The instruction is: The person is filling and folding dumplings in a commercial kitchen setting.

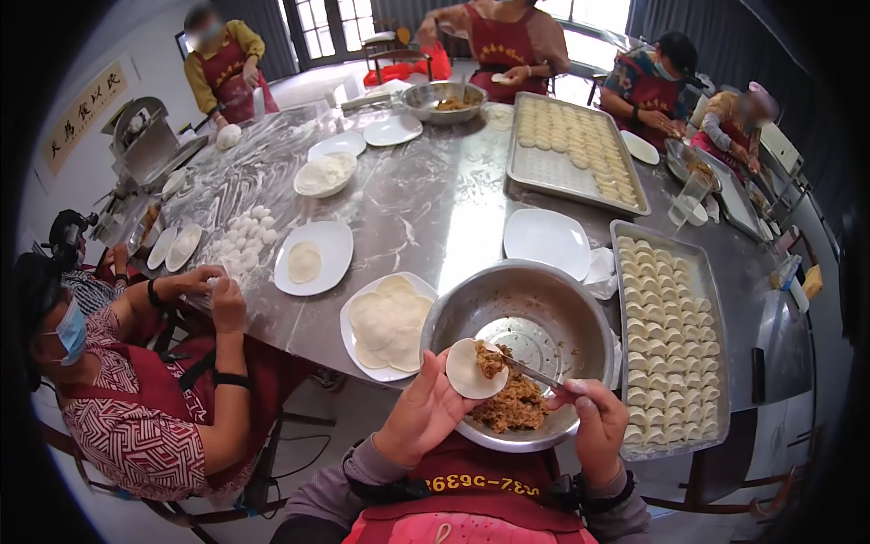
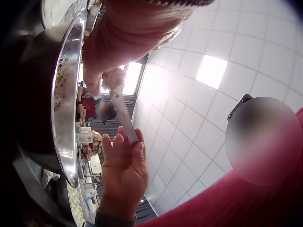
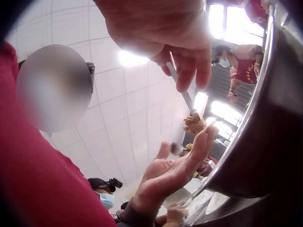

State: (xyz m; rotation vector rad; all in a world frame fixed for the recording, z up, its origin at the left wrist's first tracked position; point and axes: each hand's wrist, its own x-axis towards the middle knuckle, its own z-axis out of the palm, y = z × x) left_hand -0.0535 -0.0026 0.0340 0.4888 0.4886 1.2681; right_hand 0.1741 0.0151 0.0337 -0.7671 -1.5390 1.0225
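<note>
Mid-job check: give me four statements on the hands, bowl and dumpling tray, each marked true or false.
1. The left hand supports a round wrapper. True.
2. The right hand is empty. False: its grip is on a flat tool with filling at its tip.
3. The metal bowl is filled to the brim. False: the filling sits in its near part, and bare metal shows beyond.
4. The dumpling tray beside the bowl holds rows of dumplings. True.

In head view, left hand (image 1: 424,412) is palm up at six o'clock; right hand (image 1: 598,424) curls fingers at five.
</note>
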